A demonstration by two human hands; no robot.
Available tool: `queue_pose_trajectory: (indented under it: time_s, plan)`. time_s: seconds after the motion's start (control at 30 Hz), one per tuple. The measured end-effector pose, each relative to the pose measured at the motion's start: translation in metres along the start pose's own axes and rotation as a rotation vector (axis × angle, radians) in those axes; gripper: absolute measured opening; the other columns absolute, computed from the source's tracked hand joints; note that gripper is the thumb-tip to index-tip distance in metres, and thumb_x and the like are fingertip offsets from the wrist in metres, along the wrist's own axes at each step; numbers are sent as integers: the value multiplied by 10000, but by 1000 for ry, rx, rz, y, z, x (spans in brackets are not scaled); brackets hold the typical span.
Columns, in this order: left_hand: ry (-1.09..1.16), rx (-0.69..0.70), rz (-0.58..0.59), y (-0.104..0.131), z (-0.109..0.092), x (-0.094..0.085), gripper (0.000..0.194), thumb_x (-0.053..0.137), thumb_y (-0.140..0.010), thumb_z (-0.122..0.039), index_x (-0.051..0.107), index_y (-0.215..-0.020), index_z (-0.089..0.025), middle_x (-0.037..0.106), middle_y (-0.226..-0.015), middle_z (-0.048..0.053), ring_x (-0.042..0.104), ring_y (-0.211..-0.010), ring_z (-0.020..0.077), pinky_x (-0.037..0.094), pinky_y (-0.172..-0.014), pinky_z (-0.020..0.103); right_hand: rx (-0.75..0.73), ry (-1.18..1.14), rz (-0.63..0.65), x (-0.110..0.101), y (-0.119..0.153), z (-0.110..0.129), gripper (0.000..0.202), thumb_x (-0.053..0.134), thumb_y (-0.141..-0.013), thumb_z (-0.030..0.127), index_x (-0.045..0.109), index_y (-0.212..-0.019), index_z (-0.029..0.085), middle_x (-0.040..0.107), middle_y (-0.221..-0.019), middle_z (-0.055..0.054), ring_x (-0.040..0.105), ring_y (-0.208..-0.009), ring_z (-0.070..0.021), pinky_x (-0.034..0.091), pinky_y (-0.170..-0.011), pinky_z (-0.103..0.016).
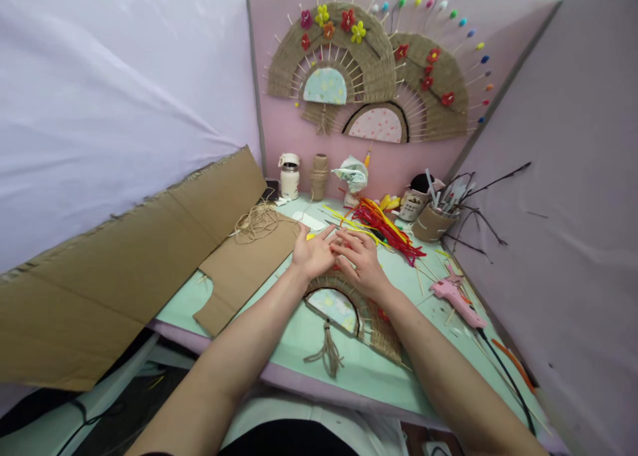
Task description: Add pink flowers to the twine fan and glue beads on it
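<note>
My left hand (315,253) is turned palm up with its fingers stretched out, and nothing shows in it. Over its fingers lies my right hand (363,262), its fingers bent, a little apart and touching the left fingertips. Beneath both hands a fan-shaped piece of woven twine (383,340) rests on the table, partly hidden by them. It has a light blue patterned half-round panel (333,308) at its centre and a twine tassel (329,355) toward me. Bits of red show on it beside my right wrist.
Cardboard sheets (249,266) and loose twine (258,222) lie to the left. Red and yellow pipe cleaners (386,227) are heaped behind my hands. At right are a pink glue gun (458,298) with its cord and a pot of sticks (432,223). Finished fans (371,64) hang behind.
</note>
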State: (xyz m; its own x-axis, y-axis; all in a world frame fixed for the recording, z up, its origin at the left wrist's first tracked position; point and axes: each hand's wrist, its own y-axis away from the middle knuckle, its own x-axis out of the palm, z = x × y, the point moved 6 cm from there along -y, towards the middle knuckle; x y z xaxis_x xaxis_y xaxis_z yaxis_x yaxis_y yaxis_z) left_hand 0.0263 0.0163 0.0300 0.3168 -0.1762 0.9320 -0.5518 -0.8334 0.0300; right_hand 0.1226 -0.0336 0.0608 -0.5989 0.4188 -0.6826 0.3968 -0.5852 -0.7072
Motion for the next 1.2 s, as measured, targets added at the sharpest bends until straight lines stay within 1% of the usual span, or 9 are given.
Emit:
queue_pose_trajectory:
  time_s: [0.27, 0.4, 0.47, 0.53, 0.63, 0.83, 1.0, 1.1, 1.2]
  plan:
    - [-41, -77, 96, 3, 11, 8, 711, 329, -833, -706, 576, -1109, -100, 634, -956, 161, 604, -764, 204, 469, -653, 312, 132, -99, -133, -5, 2, -13, 88, 623, -844, 234, 710, -845, 246, 670, -1150, -44, 472, -1087, -255, 392, -965, -471]
    - [-205, -115, -17, 0, 12, -2, 533, 450, -857, -604, 604, -1010, -118, 650, -867, 107, 607, -703, 166, 470, -664, 291, 184, -130, -186, -10, 2, -16, 107, 602, -861, 246, 707, -861, 259, 671, -1128, -35, 480, -1074, -246, 387, -957, -464]
    - [-331, -114, -101, -1, 11, -10, 346, 579, -850, -457, 614, -943, -126, 650, -834, 70, 615, -712, 138, 463, -675, 259, 211, -119, -219, -14, 2, -19, 112, 598, -865, 264, 709, -881, 260, 673, -1115, -41, 482, -1076, -248, 381, -957, -465]
    - [-440, -89, -125, -2, 9, -14, 216, 687, -796, -304, 618, -913, -137, 653, -841, 44, 620, -734, 112, 448, -681, 229, 229, -116, -229, -15, 3, -22, 119, 601, -864, 287, 715, -889, 259, 675, -1105, -52, 483, -1077, -255, 383, -952, -468]
    - [-555, -62, -116, -2, 9, -15, 259, 765, -709, -205, 621, -917, -150, 659, -841, 30, 618, -731, 103, 440, -690, 232, 237, -124, -214, -14, 3, -23, 144, 590, -869, 310, 725, -896, 270, 676, -1104, -57, 483, -1086, -267, 384, -950, -483]
    - [-690, 49, -147, -4, -1, -18, 284, 766, -685, -214, 612, -916, -152, 656, -794, 27, 611, -709, 110, 430, -667, 239, 226, -131, -172, -12, 2, -22, 194, 576, -876, 326, 722, -991, 274, 671, -1129, -61, 488, -1087, -267, 387, -958, -481]
    - [-1219, 304, -254, -5, -28, -24, 266, 696, -669, -99, 626, -918, -159, 654, -739, 16, 595, -684, 126, 440, -699, 266, 253, -102, -194, -10, 3, -31, 175, 602, -863, 326, 722, -952, 236, 679, -1109, -71, 504, -1072, -264, 396, -953, -460]
    - [-1582, 370, -178, -6, -28, -23, 342, 639, -650, -48, 661, -962, -186, 666, -742, 11, 599, -712, 152, 449, -769, 294, 276, -103, -153, -4, 5, -38, 152, 604, -862, 307, 729, -894, 226, 690, -1074, -74, 513, -1052, -257, 398, -942, -448]
    - [-1809, 339, -89, -7, -20, -26, 444, 601, -643, -35, 677, -1039, -220, 684, -750, 10, 606, -737, 173, 453, -794, 299, 295, -97, -94, 2, 7, -42, 158, 594, -868, 308, 732, -880, 233, 688, -1080, -69, 516, -1060, -255, 390, -943, -449]
